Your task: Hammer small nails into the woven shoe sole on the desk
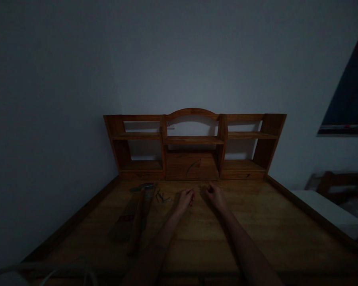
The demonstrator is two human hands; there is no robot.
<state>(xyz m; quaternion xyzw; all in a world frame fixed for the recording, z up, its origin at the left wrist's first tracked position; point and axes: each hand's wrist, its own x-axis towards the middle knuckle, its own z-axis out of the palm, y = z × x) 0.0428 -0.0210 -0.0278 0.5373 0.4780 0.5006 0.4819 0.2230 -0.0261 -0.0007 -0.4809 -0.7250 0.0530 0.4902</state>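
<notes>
My left hand (184,200) is above the middle of the wooden desk, its fingers closed around a small red thing (192,197) that is too dark to name. To its right, my right hand (216,196) has its fingers curled together in a pinch; whatever they hold, if anything, is hidden. The two hands are apart by a small gap. Left of my left hand lie several thin dark pieces (160,196) that look like nails or small keys. Farther left is a hammer-like tool with a wooden handle (137,226) and a metal head (141,186).
Beside the tool lies a dark flat piece with a red band (125,218). A wooden shelf unit (192,140) stands along the desk's back edge. Raised wooden rims (310,211) border the desk (256,230). A pale curved tube (47,265) is at the lower left.
</notes>
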